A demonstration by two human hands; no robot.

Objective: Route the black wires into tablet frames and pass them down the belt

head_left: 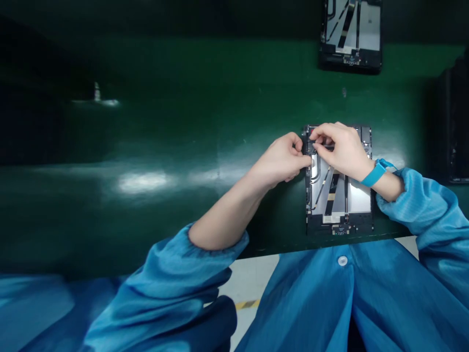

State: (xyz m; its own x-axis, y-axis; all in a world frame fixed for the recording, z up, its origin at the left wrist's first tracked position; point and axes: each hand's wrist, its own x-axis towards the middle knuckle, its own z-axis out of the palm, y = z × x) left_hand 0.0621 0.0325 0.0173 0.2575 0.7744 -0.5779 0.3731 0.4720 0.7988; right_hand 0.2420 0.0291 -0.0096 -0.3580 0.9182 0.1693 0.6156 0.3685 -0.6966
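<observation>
- In the head view, a flat, rectangular, opened electronic device with a black frame, silvery metal panels and dark ribbon strips (355,195) lay on the glossy dark green counter (183,127), partly beneath the right hand.
- The right hand (344,144) reached over its far part, thumb and forefinger tips close together near the far left corner; whether they pinched anything could not be told.
- The left hand (284,159) was beside the device's left edge, fingers curled and thumb reaching over that edge; its grip could not be told either.
- The device's near edge lay close to the counter's front edge.
- Green surface stretched widely leftward.
- A similar black-framed device (369,29) lay well beyond; a bulky black object (459,122) stood rightward.
</observation>
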